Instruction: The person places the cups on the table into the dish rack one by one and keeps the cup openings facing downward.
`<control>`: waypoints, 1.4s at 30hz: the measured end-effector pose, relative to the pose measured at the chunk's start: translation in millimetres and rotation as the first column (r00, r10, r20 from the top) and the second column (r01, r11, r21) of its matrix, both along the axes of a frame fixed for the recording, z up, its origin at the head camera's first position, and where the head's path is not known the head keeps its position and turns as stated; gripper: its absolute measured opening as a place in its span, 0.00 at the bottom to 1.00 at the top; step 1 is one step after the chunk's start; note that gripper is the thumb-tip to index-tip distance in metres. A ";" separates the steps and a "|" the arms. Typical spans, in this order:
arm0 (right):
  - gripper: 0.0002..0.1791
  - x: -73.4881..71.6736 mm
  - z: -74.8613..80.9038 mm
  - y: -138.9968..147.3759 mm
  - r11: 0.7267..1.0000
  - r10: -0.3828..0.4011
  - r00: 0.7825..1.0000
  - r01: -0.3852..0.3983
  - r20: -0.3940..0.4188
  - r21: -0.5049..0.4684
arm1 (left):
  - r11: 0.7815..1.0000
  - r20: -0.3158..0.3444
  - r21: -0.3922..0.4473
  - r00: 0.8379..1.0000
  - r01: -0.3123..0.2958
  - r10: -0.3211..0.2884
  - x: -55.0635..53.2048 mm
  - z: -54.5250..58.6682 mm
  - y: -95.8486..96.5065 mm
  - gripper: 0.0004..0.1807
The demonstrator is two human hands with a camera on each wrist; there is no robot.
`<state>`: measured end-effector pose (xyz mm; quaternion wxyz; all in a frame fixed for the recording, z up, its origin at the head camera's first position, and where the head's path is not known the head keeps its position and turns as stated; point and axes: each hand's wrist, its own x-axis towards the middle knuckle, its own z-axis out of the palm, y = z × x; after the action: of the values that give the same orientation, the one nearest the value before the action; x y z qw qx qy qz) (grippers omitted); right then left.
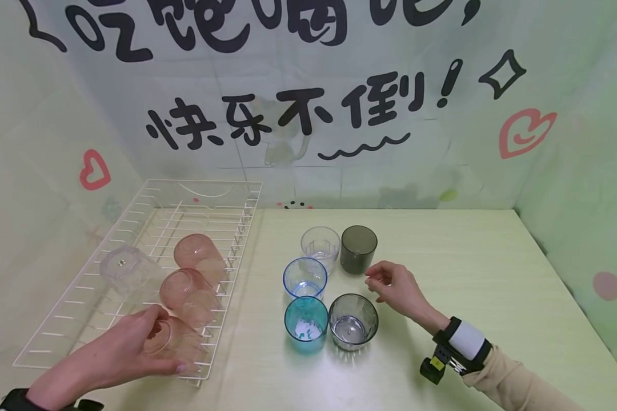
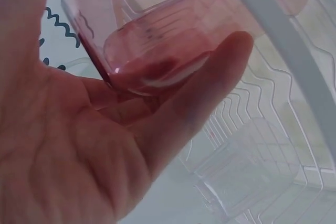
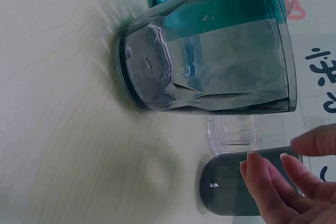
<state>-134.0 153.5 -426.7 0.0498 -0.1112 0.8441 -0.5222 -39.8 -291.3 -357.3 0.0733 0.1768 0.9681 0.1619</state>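
Note:
My left hand grips a pink glass at the near end of the white wire rack. In the left wrist view, thumb and fingers close around that glass's base. Two more pink glasses and a clear glass lie in the rack. Loosely bent, my right hand hovers over the table with nothing in it. It is close to a dark smoky glass and a grey faceted glass. In the right wrist view, the fingers overlap the smoky glass without visible grip.
Left of the grey glass stands a teal glass. Behind that are a blue-rimmed glass and a clear glass, all upright on the pale wooden table. A printed curtain encloses the back and sides.

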 end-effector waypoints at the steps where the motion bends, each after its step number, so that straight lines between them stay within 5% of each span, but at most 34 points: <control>1: 0.08 0.3 0.2 -0.4 1.000 0.005 1.000 -0.005 0.010 -0.002 | 1.000 0.005 0.000 1.000 -0.001 0.001 0.4 0.0 0.1 0.40; 10: 0.19 1.0 -0.3 -0.6 0.993 0.099 0.992 -0.103 0.079 0.052 | 1.000 0.035 -0.017 0.999 -0.014 0.015 0.4 1.3 -1.4 0.45; 19: 0.22 0.4 -0.3 -1.3 0.953 0.251 0.965 -0.261 0.082 0.156 | 0.995 0.025 -0.020 0.995 -0.094 0.095 4.0 6.4 -9.0 0.53; 31: 0.21 3.1 -4.1 -1.8 0.924 0.326 0.937 -0.344 0.124 0.166 | 0.983 -0.090 -0.026 0.980 -0.179 0.176 -5.0 20.0 -5.6 0.53; 38: 0.21 3.5 -6.6 -0.7 0.919 0.334 0.933 -0.354 0.134 0.175 | 0.992 -0.264 0.051 0.957 -0.114 0.123 -14.7 23.3 1.6 0.50; 42: 0.21 4.2 -4.7 -1.3 0.921 0.328 0.931 -0.353 0.158 0.167 | 0.995 -0.294 0.074 0.951 -0.074 0.092 -19.5 24.3 6.0 0.49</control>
<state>-129.8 152.2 -431.5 0.2039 -0.2178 0.8534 -0.4274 -59.3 -285.2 -333.0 -0.0856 0.1605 0.9691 0.1666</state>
